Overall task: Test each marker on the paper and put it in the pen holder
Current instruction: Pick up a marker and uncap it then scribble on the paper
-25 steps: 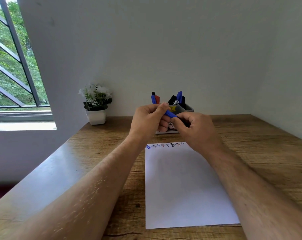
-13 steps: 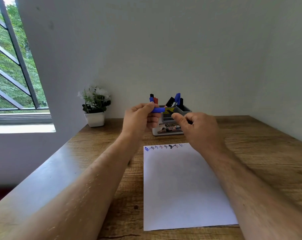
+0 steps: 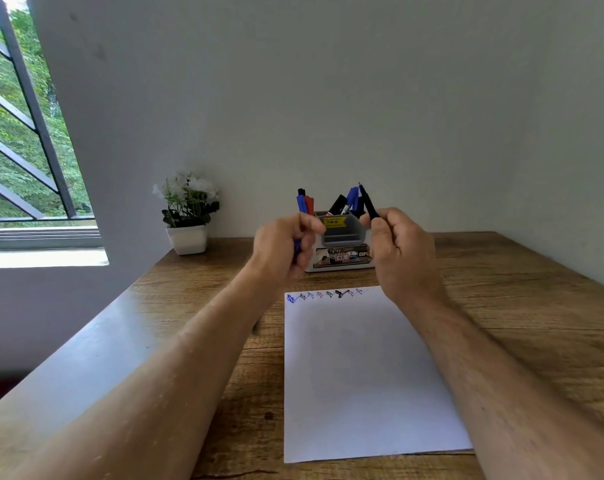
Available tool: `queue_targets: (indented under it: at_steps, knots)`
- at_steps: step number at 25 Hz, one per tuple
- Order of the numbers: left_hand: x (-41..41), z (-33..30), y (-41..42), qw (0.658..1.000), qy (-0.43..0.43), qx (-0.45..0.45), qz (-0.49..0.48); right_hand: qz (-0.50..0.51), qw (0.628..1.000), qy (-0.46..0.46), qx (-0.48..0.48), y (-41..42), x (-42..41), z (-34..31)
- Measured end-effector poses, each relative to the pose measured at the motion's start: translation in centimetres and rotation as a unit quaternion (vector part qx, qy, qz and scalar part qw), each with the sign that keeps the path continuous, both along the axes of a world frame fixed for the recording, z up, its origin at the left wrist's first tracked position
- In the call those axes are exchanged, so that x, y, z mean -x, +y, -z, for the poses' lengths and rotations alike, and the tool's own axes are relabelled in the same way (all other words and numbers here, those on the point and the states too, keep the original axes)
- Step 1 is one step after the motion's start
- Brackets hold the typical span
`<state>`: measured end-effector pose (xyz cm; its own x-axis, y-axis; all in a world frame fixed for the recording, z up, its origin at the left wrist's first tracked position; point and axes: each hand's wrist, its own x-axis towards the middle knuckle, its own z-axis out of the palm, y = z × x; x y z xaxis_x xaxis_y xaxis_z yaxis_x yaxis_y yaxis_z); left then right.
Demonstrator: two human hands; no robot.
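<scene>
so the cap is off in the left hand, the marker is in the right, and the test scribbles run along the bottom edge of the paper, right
Not quite: the scribbles run along the top edge of the paper, nearest the pen holder, as the head view shows. The left hand grips the cap and the right hand the marker.

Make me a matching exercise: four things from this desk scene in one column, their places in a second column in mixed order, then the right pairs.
Things:
1. uncapped black-bodied marker
2. blue marker cap
3. white sheet of paper
4. white-potted flowering plant

Places:
A. flat on the wooden desk, nearest the person
B. held in the right hand
C. back left of the desk, by the wall
D. held in the left hand

Pairs: 1-B, 2-D, 3-A, 4-C
</scene>
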<state>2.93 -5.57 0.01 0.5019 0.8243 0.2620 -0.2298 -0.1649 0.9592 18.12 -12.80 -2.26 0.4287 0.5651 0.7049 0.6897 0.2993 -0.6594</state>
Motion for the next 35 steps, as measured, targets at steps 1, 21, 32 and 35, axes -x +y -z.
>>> queue_targets:
  at_steps: [1, 21, 32, 35]
  knots:
    - [-0.1, 0.2, -0.1, 0.980, 0.119, -0.142, -0.069, -0.002, 1.000, 0.013, 0.008, 0.1, -0.3, 0.0]
    - [-2.4, 2.8, 0.3, 0.812, 0.494, -0.310, 0.001, -0.050, 0.960, 0.137, 0.239, -0.8, -2.2, 1.2]
    - [-2.5, 3.0, 0.6, 0.829, 0.475, -0.293, 0.023, -0.004, 0.959, 0.067, 0.274, -1.1, -2.0, 1.1]
    - [-2.5, 2.9, 0.5, 0.830, 0.474, -0.293, 0.026, 0.007, 0.959, 0.047, 0.280, -0.8, -2.1, 1.2]
